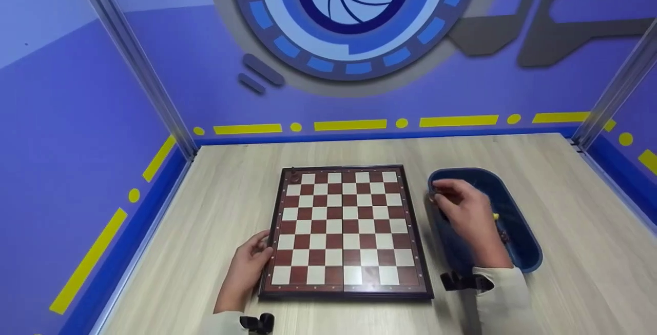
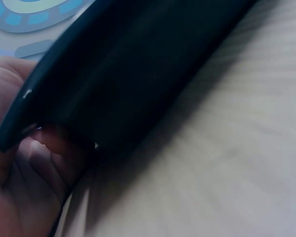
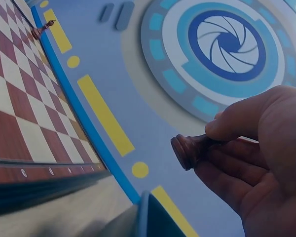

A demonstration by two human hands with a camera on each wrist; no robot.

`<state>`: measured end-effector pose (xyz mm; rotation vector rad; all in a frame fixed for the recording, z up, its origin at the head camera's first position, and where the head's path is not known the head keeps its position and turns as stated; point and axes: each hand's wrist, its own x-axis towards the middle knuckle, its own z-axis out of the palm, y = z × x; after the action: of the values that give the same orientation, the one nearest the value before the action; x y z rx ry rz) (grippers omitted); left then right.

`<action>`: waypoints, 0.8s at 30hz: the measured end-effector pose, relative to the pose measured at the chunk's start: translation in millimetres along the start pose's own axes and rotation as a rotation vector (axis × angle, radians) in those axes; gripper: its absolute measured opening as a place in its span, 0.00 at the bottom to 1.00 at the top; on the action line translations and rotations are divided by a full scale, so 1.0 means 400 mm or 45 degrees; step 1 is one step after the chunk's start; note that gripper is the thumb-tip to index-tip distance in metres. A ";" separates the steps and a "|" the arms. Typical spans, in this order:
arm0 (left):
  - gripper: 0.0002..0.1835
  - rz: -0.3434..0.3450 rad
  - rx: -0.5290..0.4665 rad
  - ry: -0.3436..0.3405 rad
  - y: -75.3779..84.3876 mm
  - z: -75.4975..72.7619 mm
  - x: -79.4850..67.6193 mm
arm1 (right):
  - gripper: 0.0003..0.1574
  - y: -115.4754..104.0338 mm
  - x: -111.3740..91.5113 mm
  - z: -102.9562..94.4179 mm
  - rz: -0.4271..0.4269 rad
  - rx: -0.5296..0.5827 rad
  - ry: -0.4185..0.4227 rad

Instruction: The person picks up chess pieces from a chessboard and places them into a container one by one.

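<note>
A brown-and-white chessboard (image 1: 343, 228) lies on the table. My left hand (image 1: 249, 268) grips its left edge near the front. In the left wrist view, fingers (image 2: 32, 163) curl about the dark board side, their tips partly hidden. Above the left rim of a dark blue bin (image 1: 531, 260), my right hand (image 1: 466, 217) pinches a dark brown chess piece (image 3: 187, 152) between thumb and fingers. The piece is tilted, base pointing away from the palm and its top hidden in the grip. Another dark brown chess piece (image 3: 42, 29) stands on the board's far left corner square.
Inside the bin, partly covered by my right arm, are a small yellow thing (image 1: 496, 216) and dark pieces (image 1: 503, 236). The bin stands just right of the board. Blue printed panels (image 1: 359, 104) wall the pale wooden table (image 1: 231, 181) at the back and sides.
</note>
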<state>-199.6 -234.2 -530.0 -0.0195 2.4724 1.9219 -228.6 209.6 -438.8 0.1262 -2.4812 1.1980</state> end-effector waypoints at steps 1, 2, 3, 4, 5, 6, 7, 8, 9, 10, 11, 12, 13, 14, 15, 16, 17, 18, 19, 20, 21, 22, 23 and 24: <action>0.25 0.002 -0.001 0.002 -0.001 -0.001 -0.001 | 0.15 0.004 0.001 -0.003 0.008 -0.003 0.000; 0.25 -0.002 -0.009 0.009 -0.002 -0.001 -0.001 | 0.15 0.007 0.001 -0.007 0.017 -0.010 -0.003; 0.25 -0.004 -0.017 0.013 -0.002 -0.001 -0.001 | 0.15 0.011 0.002 -0.011 0.024 -0.016 -0.004; 0.25 -0.005 -0.019 0.017 -0.002 0.000 -0.001 | 0.15 0.014 0.003 -0.014 0.031 -0.024 -0.005; 0.25 -0.003 -0.025 0.019 -0.002 0.000 -0.001 | 0.15 0.018 0.003 -0.018 0.037 -0.029 -0.006; 0.25 -0.001 -0.027 0.019 -0.003 0.000 0.000 | 0.15 0.021 0.003 -0.022 0.043 -0.034 -0.008; 0.25 0.003 -0.022 0.018 -0.005 0.001 0.000 | 0.15 0.024 0.002 -0.025 0.050 -0.044 -0.007; 0.25 0.000 -0.021 0.018 -0.005 0.002 0.000 | 0.15 0.027 0.001 -0.029 0.056 -0.057 -0.008; 0.25 0.006 -0.015 0.015 -0.006 0.003 -0.001 | 0.16 0.030 0.000 -0.032 0.063 -0.064 -0.011; 0.25 0.013 -0.001 0.012 -0.007 0.003 0.000 | 0.16 0.033 0.000 -0.035 0.072 -0.071 -0.015; 0.25 0.025 0.008 0.010 -0.007 0.003 0.000 | 0.16 0.035 0.000 -0.037 0.082 -0.075 -0.020; 0.25 0.030 0.013 0.009 -0.007 0.002 0.000 | 0.16 0.038 0.000 -0.038 0.091 -0.080 -0.026; 0.25 0.035 0.018 0.007 -0.007 0.002 0.000 | 0.16 0.040 0.000 -0.039 0.098 -0.088 -0.033; 0.25 0.039 0.020 0.007 -0.007 0.002 0.000 | 0.16 0.042 0.000 -0.040 0.103 -0.091 -0.042; 0.25 0.039 0.019 0.007 -0.007 0.001 -0.001 | 0.16 0.044 0.001 -0.040 0.106 -0.097 -0.049; 0.25 0.036 0.017 0.007 -0.007 0.001 0.000 | 0.16 0.046 0.001 -0.040 0.109 -0.105 -0.054; 0.25 0.034 0.010 0.007 -0.007 0.001 0.000 | 0.16 0.047 0.002 -0.041 0.112 -0.105 -0.058; 0.25 0.029 0.007 0.007 -0.007 0.000 0.000 | 0.16 0.048 0.002 -0.041 0.118 -0.107 -0.066; 0.25 0.030 0.008 0.006 -0.007 0.000 0.001 | 0.17 0.049 0.002 -0.042 0.120 -0.114 -0.072; 0.25 0.021 0.011 0.008 -0.007 0.001 0.002 | 0.17 0.049 0.001 -0.043 0.123 -0.120 -0.074; 0.25 0.009 0.009 0.010 -0.007 0.002 0.001 | 0.17 0.050 0.001 -0.043 0.126 -0.127 -0.077; 0.25 -0.004 0.002 0.013 -0.007 0.003 0.001 | 0.17 0.050 0.001 -0.043 0.133 -0.132 -0.081; 0.25 -0.018 -0.005 0.014 -0.006 0.005 0.000 | 0.17 0.050 0.001 -0.044 0.139 -0.135 -0.087; 0.25 -0.027 -0.005 0.014 -0.006 0.005 0.001 | 0.18 0.049 0.000 -0.045 0.144 -0.139 -0.093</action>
<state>-199.7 -232.7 -532.9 -0.0566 2.4653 1.9237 -228.2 235.7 -443.1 0.0000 -2.6420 1.1171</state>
